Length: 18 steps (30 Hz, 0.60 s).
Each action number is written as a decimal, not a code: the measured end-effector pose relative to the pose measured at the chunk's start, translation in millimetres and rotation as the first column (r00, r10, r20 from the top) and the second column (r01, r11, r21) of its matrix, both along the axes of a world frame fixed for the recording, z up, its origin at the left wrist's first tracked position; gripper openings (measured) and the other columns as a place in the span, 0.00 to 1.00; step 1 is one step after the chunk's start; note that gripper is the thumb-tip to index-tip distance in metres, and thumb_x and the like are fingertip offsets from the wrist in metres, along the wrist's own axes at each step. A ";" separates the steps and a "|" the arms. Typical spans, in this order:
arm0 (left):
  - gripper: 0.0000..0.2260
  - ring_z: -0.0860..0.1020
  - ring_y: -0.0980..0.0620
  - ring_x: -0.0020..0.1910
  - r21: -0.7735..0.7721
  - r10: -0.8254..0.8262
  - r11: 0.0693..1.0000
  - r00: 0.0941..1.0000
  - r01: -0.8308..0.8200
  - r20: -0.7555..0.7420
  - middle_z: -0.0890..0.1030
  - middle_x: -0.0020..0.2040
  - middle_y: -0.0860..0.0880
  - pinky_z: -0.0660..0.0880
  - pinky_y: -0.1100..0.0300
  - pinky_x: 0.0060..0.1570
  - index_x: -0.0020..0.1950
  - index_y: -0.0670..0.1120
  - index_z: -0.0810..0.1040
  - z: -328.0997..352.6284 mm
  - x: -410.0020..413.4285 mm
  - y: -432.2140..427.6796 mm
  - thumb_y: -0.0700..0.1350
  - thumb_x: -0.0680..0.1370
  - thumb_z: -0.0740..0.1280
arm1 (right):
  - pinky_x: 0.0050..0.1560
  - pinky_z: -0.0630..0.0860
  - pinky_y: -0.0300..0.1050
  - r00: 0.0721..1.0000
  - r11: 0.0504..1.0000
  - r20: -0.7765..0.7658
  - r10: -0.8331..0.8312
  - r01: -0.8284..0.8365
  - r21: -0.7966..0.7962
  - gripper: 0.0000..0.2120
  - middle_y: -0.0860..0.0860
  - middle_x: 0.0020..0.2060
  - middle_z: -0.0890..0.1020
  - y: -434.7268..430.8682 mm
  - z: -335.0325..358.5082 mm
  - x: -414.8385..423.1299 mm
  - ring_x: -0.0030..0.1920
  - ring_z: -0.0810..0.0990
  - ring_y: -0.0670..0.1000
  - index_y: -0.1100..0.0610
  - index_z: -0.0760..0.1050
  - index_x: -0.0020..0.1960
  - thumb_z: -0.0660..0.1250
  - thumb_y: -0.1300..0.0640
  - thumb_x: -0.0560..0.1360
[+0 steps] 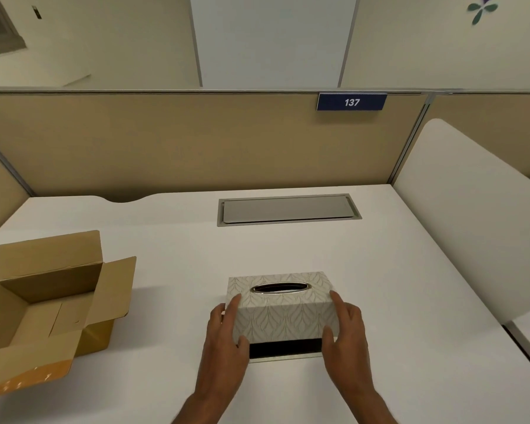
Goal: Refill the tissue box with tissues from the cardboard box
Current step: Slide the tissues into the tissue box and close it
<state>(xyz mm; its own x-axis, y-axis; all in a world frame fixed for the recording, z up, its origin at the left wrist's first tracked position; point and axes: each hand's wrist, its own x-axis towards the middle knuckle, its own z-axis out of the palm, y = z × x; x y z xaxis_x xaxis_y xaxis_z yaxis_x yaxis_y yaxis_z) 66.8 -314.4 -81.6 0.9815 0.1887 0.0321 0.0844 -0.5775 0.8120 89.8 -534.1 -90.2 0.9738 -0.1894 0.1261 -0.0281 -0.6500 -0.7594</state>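
A white patterned tissue box (283,307) with an oval slot on top sits on the white desk (380,286), near its front middle. Its cover is raised a little at the near side, showing a dark gap and a thin base plate underneath. My left hand (227,341) grips the box's left end and my right hand (346,328) grips its right end. No tissue shows in the slot. At the left, a brown cardboard box (43,313) stands open with its flaps spread; the inside that I can see looks bare.
A grey metal cable hatch (288,209) is set flush in the desk behind the tissue box. Beige partition panels (196,142) close the back and left. A white rounded divider (471,215) rises along the desk's right side.
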 end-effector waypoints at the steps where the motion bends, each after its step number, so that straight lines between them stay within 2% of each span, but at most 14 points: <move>1: 0.34 0.70 0.54 0.68 0.010 -0.004 1.000 1.000 0.004 0.003 0.66 0.70 0.54 0.73 0.60 0.65 0.76 0.60 0.60 -3.0 -3.3 -0.4 0.34 0.76 0.64 | 0.55 0.75 0.44 1.000 1.000 0.007 0.002 -0.002 -0.006 0.33 0.49 0.61 0.70 -0.7 -3.5 -3.9 0.61 0.72 0.50 0.50 0.62 0.77 0.63 0.69 0.76; 4: 0.32 0.70 0.53 0.70 0.029 -0.003 1.000 1.000 0.003 -0.003 0.67 0.72 0.53 0.73 0.58 0.66 0.75 0.61 0.61 -12.0 -11.5 -1.4 0.36 0.77 0.65 | 0.54 0.73 0.43 1.000 1.000 0.006 0.002 -0.002 -0.011 0.33 0.50 0.62 0.71 -1.3 -13.1 -14.8 0.61 0.73 0.50 0.48 0.64 0.76 0.64 0.69 0.76; 8: 0.31 0.74 0.53 0.65 0.050 0.024 0.998 1.000 -0.024 -0.010 0.68 0.69 0.55 0.70 0.65 0.59 0.74 0.61 0.63 -22.7 -22.7 -4.2 0.36 0.77 0.65 | 0.53 0.72 0.41 1.000 1.000 -0.008 -0.007 0.007 -0.015 0.33 0.49 0.61 0.71 -0.2 -25.9 -29.3 0.61 0.73 0.51 0.47 0.65 0.75 0.68 0.68 0.76; 12: 0.33 0.73 0.55 0.66 0.082 0.017 0.997 0.999 -0.015 -0.032 0.67 0.72 0.56 0.68 0.68 0.59 0.75 0.62 0.60 -29.5 -30.0 -4.6 0.36 0.77 0.65 | 0.53 0.73 0.43 0.999 1.000 -0.036 -0.004 0.003 -0.025 0.33 0.51 0.62 0.72 -1.6 -32.8 -36.9 0.61 0.74 0.53 0.47 0.65 0.75 0.68 0.67 0.75; 16: 0.34 0.69 0.52 0.72 0.118 -0.008 0.993 0.999 0.014 -0.052 0.65 0.75 0.54 0.71 0.60 0.66 0.77 0.63 0.56 -27.4 -32.5 -1.3 0.38 0.78 0.64 | 0.51 0.75 0.44 0.997 0.999 -0.075 0.020 -0.024 -0.042 0.35 0.50 0.64 0.70 -3.9 -27.7 -37.3 0.61 0.73 0.52 0.46 0.63 0.77 0.64 0.70 0.75; 18: 0.34 0.64 0.52 0.76 0.151 -0.020 0.988 0.997 0.031 -0.073 0.63 0.78 0.51 0.67 0.58 0.70 0.78 0.62 0.54 -23.1 -35.5 -1.1 0.39 0.78 0.64 | 0.53 0.75 0.46 0.996 0.998 -0.081 0.022 -0.027 -0.057 0.37 0.51 0.67 0.69 -3.2 -21.7 -39.0 0.64 0.72 0.53 0.46 0.62 0.76 0.61 0.73 0.74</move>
<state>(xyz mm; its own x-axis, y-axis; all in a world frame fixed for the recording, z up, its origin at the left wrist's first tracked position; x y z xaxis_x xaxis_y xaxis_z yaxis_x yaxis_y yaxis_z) 31.3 -315.5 -104.7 0.9868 0.1617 -0.0113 0.1223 -0.6964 0.7071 50.9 -537.3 -111.9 0.9855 -0.1598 0.0570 -0.0710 -0.6938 -0.7166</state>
